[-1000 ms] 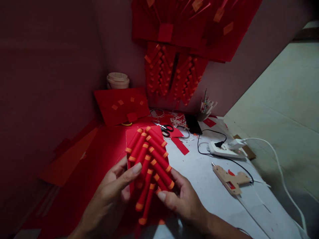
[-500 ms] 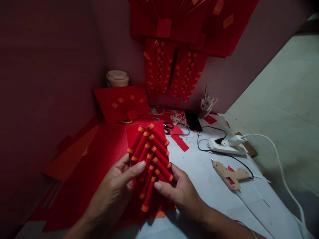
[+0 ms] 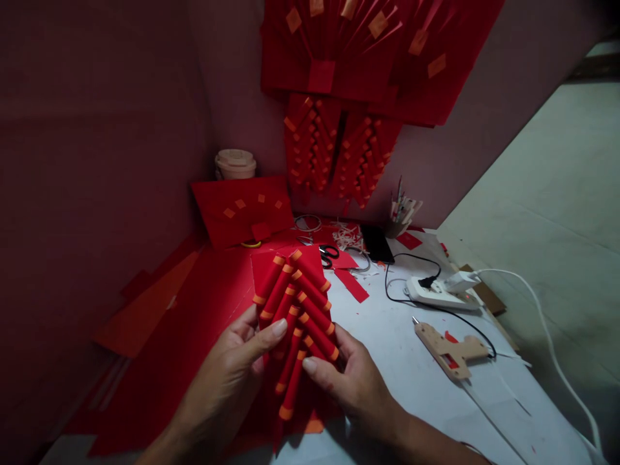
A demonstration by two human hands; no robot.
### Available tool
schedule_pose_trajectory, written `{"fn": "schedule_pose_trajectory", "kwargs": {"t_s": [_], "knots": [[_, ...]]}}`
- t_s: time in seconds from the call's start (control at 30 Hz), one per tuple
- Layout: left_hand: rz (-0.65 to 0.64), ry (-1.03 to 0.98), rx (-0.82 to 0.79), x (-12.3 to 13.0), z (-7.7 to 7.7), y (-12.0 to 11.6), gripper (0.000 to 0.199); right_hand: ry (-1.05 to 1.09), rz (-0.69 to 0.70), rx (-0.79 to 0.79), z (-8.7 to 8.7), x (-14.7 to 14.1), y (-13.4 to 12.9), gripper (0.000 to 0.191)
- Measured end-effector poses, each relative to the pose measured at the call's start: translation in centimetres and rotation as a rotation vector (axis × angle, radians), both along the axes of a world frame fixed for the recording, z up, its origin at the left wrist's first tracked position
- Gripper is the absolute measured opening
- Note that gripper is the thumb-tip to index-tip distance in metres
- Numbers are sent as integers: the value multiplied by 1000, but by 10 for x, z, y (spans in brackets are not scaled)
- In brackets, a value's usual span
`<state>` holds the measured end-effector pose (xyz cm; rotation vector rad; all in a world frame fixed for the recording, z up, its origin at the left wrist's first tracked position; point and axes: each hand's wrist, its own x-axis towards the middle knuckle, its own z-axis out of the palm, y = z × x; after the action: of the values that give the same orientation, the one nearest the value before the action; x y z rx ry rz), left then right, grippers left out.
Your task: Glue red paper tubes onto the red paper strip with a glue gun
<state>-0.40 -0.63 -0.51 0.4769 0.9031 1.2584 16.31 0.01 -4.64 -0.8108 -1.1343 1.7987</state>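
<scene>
A red card with a cluster of red paper rolls (image 3: 314, 310), each banded in orange at its ends, is held up over the table. The rolls slant in two columns that meet in the middle like a herringbone. My left hand (image 3: 237, 368) grips the card's left side, its thumb resting on the rolls. On the lower right side, my right hand (image 3: 356, 374) holds the same card with its thumb near the lowest rolls. The fingers of both hands go behind the card, partly hidden.
A glue gun (image 3: 450, 349) and a white power strip (image 3: 440, 292) with cables lie at right. Behind are black-handled scissors (image 3: 329, 256), a phone (image 3: 376, 244), and a pen cup (image 3: 400, 219). Red sheets (image 3: 194, 336) cover the left. Red decorations (image 3: 334, 148) hang on the wall.
The whole view has tilted up slightly, so everything sits a little lower in the picture. Both hands keep their hold on the card with the rolls.
</scene>
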Motion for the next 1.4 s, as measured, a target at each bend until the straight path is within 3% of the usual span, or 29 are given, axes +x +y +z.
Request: {"fn": "schedule_pose_trajectory", "kwargs": {"t_s": [0.27,0.4,0.57,0.73,0.97,1.17,1.4], "knots": [[20,9,-27,1,0,1,53,35,-11,-29,5,-4,-1,52],[31,42,-47,2,4,0,48,66,4,-20,6,-4,-3,51],[47,16,-47,2,8,3,38,177,-23,-79,4,0,-3,38],[-46,-25,-75,3,1,3,41,136,-52,-84,2,3,2,35],[-77,-90,-148,7,-2,0,50,-35,-85,-53,0,1,5,36],[-71,-94,-156,7,0,0,51,60,-49,-79,6,3,5,38],[-70,-102,-169,8,-1,0,50,8,-83,-86,10,1,5,38]]}}
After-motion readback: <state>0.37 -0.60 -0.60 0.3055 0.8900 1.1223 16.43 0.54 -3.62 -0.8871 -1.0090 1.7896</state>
